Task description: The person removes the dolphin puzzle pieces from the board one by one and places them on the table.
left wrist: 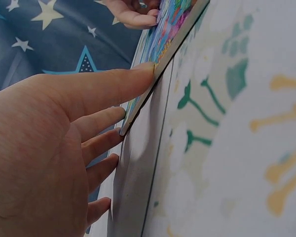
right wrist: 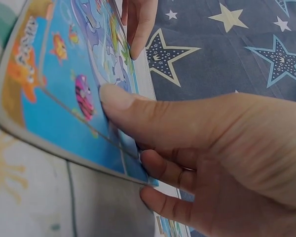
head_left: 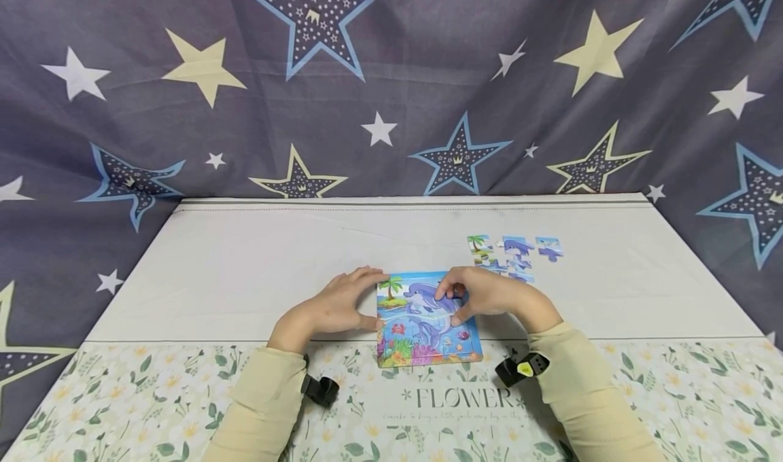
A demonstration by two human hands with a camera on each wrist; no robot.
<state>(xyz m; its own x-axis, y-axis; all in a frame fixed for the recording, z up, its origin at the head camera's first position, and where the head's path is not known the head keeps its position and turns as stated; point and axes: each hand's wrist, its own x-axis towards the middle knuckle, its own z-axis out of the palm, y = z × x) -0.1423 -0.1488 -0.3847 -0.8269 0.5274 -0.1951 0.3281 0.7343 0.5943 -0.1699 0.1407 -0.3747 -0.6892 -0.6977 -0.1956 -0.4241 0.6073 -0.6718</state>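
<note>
A square dolphin jigsaw puzzle board (head_left: 428, 361) with a blue sea picture lies in front of the person. Along its left edge rests the left hand (head_left: 339, 306), its thumb at the rim and its other fingers stretched out and spread. In the left wrist view the thumb (left wrist: 123, 84) touches the board's edge. Over the right part of the picture, the right hand (head_left: 489, 292) curves its thumb and forefinger around a puzzle piece by the dolphin's body, largely covered by the fingers. The right wrist view shows that thumb (right wrist: 133, 111) pressing on the picture, with other fingers bent beneath.
Several loose puzzle pieces (head_left: 548, 248) lie behind the right hand, some close together. The white and floral tablecloth (head_left: 245, 258) carries the word FLOWER near the front. A grey curtain with stars (head_left: 379, 163) hangs behind and beside the table. Each wrist wears a black camera (head_left: 321, 389).
</note>
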